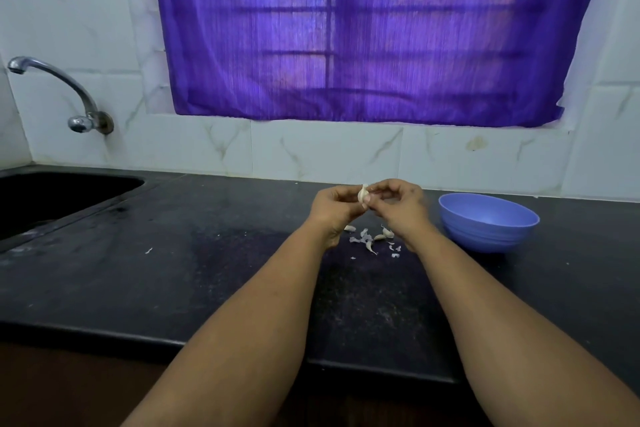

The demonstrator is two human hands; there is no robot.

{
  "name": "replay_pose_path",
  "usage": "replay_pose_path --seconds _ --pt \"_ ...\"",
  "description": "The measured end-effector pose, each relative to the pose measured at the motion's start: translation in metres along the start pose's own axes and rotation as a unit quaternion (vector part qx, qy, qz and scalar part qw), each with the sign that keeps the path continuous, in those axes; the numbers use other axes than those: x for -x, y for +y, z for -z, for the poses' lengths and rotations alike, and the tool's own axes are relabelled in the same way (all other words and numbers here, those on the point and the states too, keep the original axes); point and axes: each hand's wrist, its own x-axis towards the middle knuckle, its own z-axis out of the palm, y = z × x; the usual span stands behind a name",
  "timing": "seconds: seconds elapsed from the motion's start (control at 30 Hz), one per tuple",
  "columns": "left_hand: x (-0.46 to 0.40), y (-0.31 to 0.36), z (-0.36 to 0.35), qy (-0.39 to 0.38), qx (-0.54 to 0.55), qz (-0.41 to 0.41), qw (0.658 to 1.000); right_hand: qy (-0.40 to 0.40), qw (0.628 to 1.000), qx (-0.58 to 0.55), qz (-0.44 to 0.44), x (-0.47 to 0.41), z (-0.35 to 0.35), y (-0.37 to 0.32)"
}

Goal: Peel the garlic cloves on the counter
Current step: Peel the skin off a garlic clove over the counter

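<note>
Both hands are raised together just above a dark counter [173,270], fingers curled inward and meeting at a single garlic clove [362,196]. The person's left hand [334,210] pinches the pale clove from the left side, while the right hand [398,204] pinches it from the right, fingertips pressed against its skin. The clove stands roughly upright between the two sets of fingers, off the counter surface.

Directly beneath the hands, on the counter, lies a small scatter of garlic cloves and torn skin scraps [372,239], whitish with a faint purple tint. Which pieces are whole cloves and which are only peel is hard to tell. One tiny white fleck [149,250] lies well apart to the left.

Near the right hand sits a blue bowl [488,224], upright on the counter. A dark sink [52,198] is set into the counter at far left, with a metal tap [62,94] on the tiled wall above it. A purple curtain [363,28] covers the window behind.
</note>
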Motion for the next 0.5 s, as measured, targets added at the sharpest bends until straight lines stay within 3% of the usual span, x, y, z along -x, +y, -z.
replay_pose_path --seconds 0.2,0.37,0.5 --pt "0.0002 -0.0031 -0.0016 -0.004 -0.043 -0.003 0.999 -0.007 0.997 0.076 0.005 0.0006 0.0009 0.0031" --pt "-0.0005 0.0055 -0.0046 0.004 0.031 0.05 0.998 -0.01 0.99 0.132 0.041 0.0003 0.0076 -0.0013" --pt "0.0011 0.0052 -0.0015 0.017 0.054 0.041 0.998 -0.063 0.982 0.16 0.078 0.0046 0.0054 -0.0044"
